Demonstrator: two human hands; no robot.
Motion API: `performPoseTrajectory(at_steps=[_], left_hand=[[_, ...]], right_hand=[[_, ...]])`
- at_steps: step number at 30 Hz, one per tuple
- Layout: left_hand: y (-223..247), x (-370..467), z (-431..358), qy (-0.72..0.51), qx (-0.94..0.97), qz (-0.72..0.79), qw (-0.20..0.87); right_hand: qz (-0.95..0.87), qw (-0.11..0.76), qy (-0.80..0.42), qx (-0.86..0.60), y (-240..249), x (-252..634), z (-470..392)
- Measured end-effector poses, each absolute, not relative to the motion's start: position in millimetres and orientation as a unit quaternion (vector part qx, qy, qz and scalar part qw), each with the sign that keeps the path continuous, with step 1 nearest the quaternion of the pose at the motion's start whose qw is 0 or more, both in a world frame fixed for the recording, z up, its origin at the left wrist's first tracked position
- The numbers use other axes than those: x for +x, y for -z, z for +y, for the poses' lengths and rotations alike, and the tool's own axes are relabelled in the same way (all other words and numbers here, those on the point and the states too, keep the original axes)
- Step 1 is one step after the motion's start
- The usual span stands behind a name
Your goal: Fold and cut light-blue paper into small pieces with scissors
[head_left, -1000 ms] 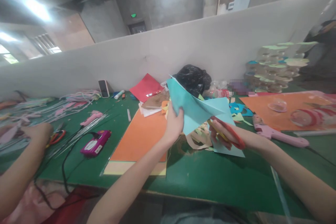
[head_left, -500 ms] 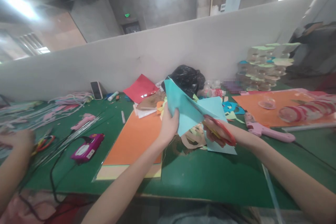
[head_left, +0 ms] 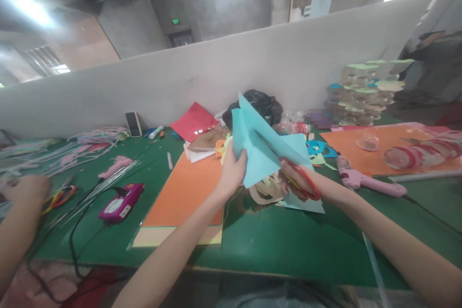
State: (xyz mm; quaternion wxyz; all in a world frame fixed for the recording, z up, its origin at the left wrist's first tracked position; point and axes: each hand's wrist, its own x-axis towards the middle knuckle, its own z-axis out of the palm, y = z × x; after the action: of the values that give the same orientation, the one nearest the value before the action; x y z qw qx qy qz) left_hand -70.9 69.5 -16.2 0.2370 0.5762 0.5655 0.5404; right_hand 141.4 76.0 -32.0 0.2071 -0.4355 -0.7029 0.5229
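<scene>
A light-blue sheet of paper (head_left: 254,156) is held up above the table, its left edge pinched in my left hand (head_left: 234,169). My right hand (head_left: 298,185) is closed around the red and yellow handles of a pair of scissors (head_left: 309,184). Their dark blades lie along a slit in the sheet, which splits it into two flaps toward the top. Under my right hand lies another light-blue sheet (head_left: 306,205), next to beige paper scraps (head_left: 266,192). An orange sheet (head_left: 184,190) lies left of my left hand.
A pink glue gun (head_left: 371,184) lies to the right, its cord running off. Farther left are a purple box (head_left: 121,203), another pair of scissors (head_left: 62,197) and another person's hand (head_left: 31,190). A black plastic bag (head_left: 258,106) rests against the low wall.
The slit in the blue sheet is longer and its upper part has parted into two flaps. My hands have barely moved. The other person's hand has shifted slightly right.
</scene>
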Motion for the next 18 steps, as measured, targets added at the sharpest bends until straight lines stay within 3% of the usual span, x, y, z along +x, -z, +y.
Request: performPoseTrajectory(at_steps=[18], left_hand=[[12, -69, 67, -0.523, 0.581, 0.566, 0.262]], right_hand=[[-0.709, 0.217, -0.509, -0.437, 18, 140, 68]])
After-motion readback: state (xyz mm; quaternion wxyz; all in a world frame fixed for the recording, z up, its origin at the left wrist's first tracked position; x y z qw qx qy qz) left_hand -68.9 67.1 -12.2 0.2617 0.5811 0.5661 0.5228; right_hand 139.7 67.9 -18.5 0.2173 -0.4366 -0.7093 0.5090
